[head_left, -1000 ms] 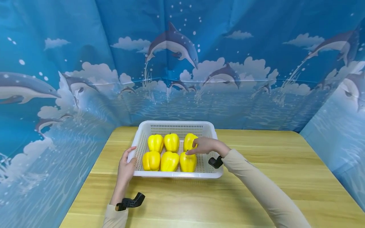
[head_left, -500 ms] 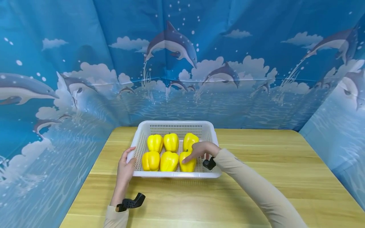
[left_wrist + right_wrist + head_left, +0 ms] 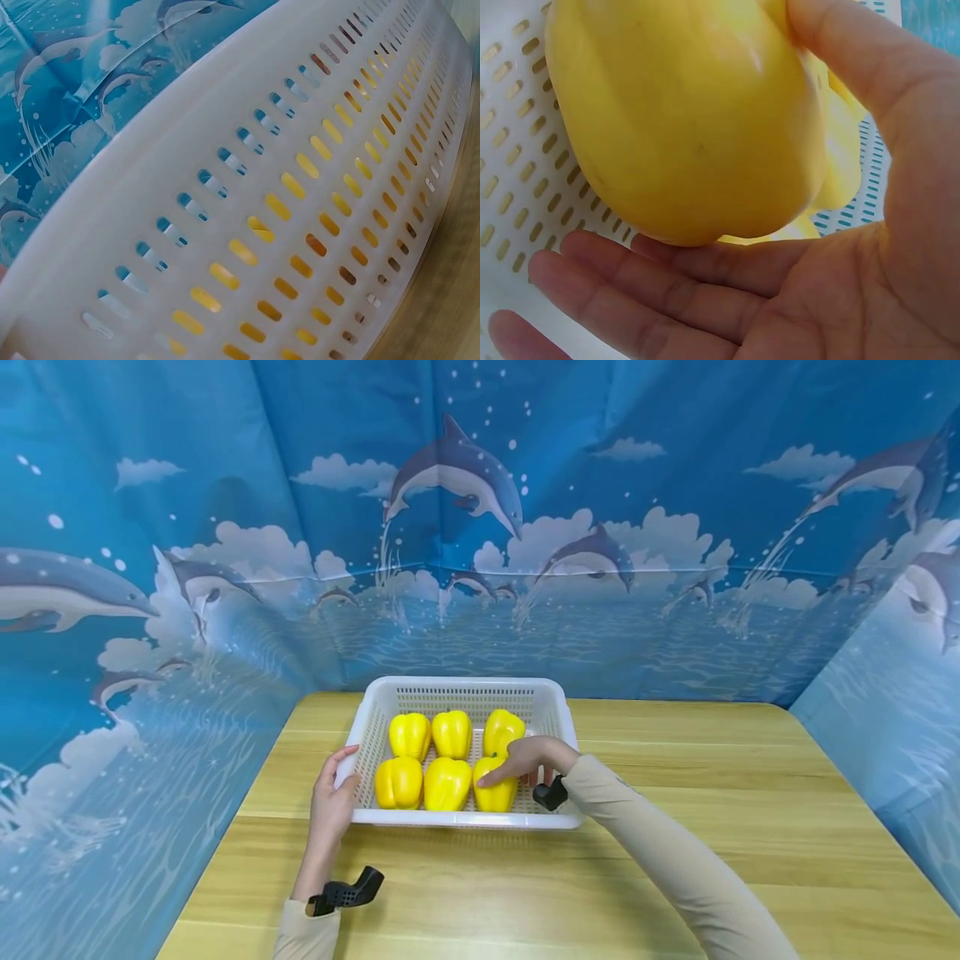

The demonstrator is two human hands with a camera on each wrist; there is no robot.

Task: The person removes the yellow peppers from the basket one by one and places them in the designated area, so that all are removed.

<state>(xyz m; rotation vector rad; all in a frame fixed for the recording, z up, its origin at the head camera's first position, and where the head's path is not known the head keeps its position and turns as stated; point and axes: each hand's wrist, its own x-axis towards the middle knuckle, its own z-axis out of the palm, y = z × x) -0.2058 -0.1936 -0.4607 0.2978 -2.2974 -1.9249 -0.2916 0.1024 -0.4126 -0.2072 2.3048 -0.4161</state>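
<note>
Several yellow bell peppers (image 3: 447,785) lie in two rows inside a white perforated plastic basket (image 3: 465,819). My right hand (image 3: 534,760) is at the front right bell pepper (image 3: 495,797), its thumb over the top. In the right wrist view the thumb and fingers (image 3: 705,300) lie on either side of this pepper (image 3: 690,127), gripping it. At the basket's left side my left hand (image 3: 333,789) holds the rim, thumb toward the inside. The left wrist view is filled by the basket's slotted wall (image 3: 247,187), with yellow showing through.
The basket stands on a wooden table (image 3: 465,893) near its back edge. Behind and beside the table hangs a blue curtain (image 3: 480,618) printed with dolphins. Black wrist mounts (image 3: 348,892) sit on both forearms.
My right hand has come down from above the right peppers to the front right one, thumb and fingers now around it. The left hand stays on the basket rim.
</note>
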